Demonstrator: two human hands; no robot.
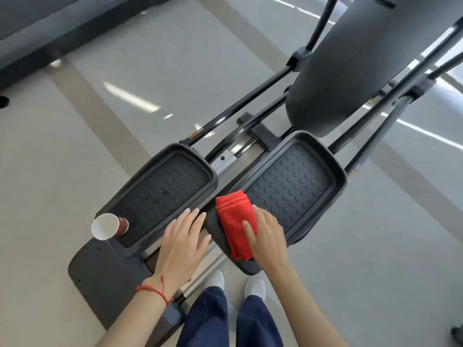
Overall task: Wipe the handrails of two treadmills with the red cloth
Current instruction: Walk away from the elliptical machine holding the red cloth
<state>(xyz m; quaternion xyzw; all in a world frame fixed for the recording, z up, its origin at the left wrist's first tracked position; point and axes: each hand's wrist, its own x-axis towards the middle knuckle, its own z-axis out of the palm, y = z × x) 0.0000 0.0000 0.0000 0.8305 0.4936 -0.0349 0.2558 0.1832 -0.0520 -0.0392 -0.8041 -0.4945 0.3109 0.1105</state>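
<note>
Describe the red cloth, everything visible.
The red cloth is plain bright red fabric, apparently soft, folded into a thick oblong pad with stacked layer edges showing at its far end. It lies draped over the near rim of the right foot pedal, its near end hanging over the edge. The right hand rests on its right side, thumb and a fingertip lying across the fabric. The left hand is beside it, not touching.

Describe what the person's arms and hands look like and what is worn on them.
Both forearms are bare, with no sleeves or gloves in view. The left hand has a thin red braided string bracelet around its wrist, with a loose strand trailing from it. The right hand and its wrist carry nothing. Fingernails on both hands are fairly long, with no coloured polish.
</note>
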